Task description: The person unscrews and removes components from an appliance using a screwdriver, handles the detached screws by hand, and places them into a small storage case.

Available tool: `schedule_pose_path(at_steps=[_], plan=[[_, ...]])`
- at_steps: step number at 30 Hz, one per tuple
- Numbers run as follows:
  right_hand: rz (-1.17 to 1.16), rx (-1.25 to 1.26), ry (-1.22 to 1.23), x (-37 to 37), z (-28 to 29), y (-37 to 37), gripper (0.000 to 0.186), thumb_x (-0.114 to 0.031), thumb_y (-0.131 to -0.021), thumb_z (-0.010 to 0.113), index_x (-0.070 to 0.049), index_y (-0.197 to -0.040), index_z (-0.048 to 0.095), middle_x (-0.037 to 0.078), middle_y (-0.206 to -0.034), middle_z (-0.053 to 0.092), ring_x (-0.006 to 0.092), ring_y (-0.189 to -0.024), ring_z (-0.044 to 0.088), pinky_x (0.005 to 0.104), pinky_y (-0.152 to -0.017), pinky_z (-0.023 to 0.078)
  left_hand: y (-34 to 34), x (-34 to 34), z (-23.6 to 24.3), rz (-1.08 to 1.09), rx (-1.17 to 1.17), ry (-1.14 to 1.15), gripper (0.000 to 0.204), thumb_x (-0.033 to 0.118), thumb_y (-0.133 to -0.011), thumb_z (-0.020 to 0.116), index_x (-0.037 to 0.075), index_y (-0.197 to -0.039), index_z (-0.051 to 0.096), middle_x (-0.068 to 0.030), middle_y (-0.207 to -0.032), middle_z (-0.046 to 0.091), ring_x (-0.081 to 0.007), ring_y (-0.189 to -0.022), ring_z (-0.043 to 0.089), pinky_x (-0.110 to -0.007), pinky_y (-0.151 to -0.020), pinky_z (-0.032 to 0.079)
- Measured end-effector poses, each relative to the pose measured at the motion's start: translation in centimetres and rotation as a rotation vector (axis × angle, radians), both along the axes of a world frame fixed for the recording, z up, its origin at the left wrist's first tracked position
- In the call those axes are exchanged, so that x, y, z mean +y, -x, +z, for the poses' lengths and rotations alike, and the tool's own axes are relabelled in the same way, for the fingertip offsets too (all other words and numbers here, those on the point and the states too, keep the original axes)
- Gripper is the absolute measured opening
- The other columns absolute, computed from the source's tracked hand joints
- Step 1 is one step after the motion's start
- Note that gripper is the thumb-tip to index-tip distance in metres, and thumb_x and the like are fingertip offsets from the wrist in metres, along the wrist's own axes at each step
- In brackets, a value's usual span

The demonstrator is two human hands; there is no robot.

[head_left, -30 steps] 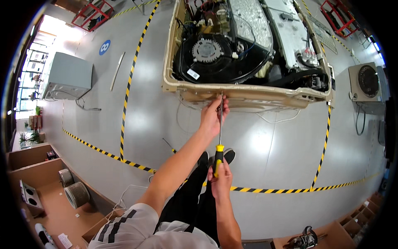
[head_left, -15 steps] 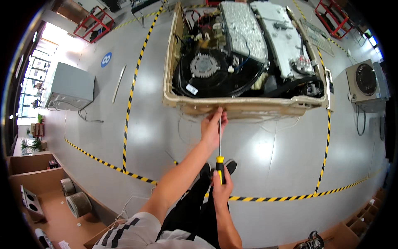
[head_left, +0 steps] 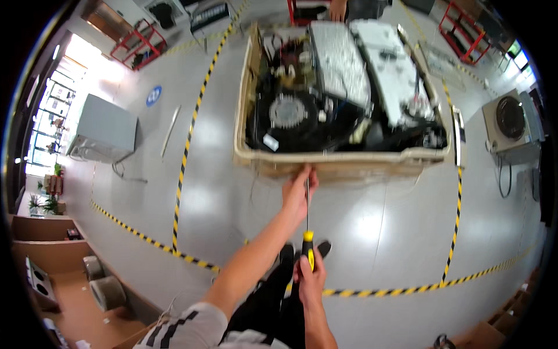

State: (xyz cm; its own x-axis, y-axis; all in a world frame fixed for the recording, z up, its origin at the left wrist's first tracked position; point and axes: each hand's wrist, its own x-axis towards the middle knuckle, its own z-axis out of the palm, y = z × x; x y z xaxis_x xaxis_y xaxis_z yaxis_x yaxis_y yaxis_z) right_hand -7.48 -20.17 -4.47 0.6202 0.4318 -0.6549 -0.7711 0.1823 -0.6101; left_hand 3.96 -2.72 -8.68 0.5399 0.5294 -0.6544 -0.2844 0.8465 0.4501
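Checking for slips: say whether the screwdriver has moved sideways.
No; the screwdriver still points left of middle at the opened appliance's front, with no clear sideways shift.

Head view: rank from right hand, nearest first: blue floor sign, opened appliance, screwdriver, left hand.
1. Screwdriver: handle in the right hand.
2. Left hand: ahead, at the shaft's far end.
3. Opened appliance: ahead, beyond left hand.
4. Blue floor sign: far left.

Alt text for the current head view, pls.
A person's right hand grips a yellow-and-black screwdriver, with the left hand at its far end, by the near side of an opened beige appliance. Another person's hand shows beyond; yellow-and-black tape marks the grey floor.
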Motion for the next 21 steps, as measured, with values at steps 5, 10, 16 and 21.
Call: schedule_pose_path(at_steps=[5,10,16,21], plan=[[0.097,-0.836,0.463,0.1,-2.1,0.6,0.054,-0.009,-0.080,0.065,0.000,-0.129,0.043,0.009,-0.088,0.056,0.0194,-0.070,0.054,0.0294,-0.068,0.046,-0.2,-0.3,-1.1,0.039,0.002,-0.013,0.013,0.010,-0.084,0.063,0.000,-0.091,0.058,-0.0077,-0.084,0.060,-0.0135,-0.073,0.056,-0.026,-0.066,0.050],[-0.203,0.766,-0.803,-0.8,-2.2,-1.3,0.050,-0.045,-0.094,0.034,-0.009,-0.128,0.040,0.009,-0.079,0.056,0.0114,-0.049,0.041,0.0229,-0.045,0.036,0.2,0.7,-1.5,-0.016,-0.068,0.074,0.015,0.011,-0.086,0.058,-0.002,-0.094,0.057,-0.0092,-0.085,0.058,-0.0153,-0.074,0.055,-0.027,-0.070,0.051],[-0.028,0.131,-0.088,0.1,-1.2,-1.5,0.042,-0.027,-0.090,0.054,-0.004,-0.125,0.048,0.005,-0.072,0.055,0.0089,-0.044,0.040,0.0199,-0.043,0.034,0.6,0.8,-0.9,-0.039,-0.085,0.077,0.019,0.013,-0.086,0.055,-0.003,-0.096,0.056,-0.0110,-0.089,0.057,-0.0170,-0.077,0.055,-0.028,-0.071,0.051],[0.036,-0.854,0.590,0.6,-2.7,-0.7,0.038,-0.014,-0.084,0.064,0.000,-0.118,0.055,0.003,-0.078,0.051,0.0112,-0.059,0.048,0.0214,-0.051,0.038,0.5,0.8,-1.0,-0.049,-0.068,0.032,0.019,0.014,-0.086,0.057,-0.003,-0.096,0.057,-0.0102,-0.089,0.057,-0.0163,-0.077,0.055,-0.027,-0.070,0.051]])
